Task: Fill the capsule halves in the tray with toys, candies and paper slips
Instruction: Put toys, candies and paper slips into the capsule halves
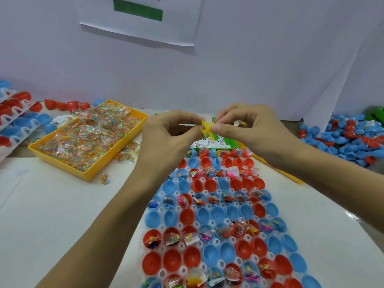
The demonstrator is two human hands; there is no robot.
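Observation:
A white tray holds rows of red and blue capsule halves; alternate rows carry toys, candy packets and paper slips, the rows between are bare. Above the tray's far end, my left hand and my right hand both pinch a small yellow plastic toy between thumb and fingers. A green box with paper slips lies just under the toy.
A yellow bin of candy packets stands at the left, with stray packets beside it. Stacked trays of capsule halves are at the far left. A heap of loose blue and red halves lies at the right. A white wall stands behind.

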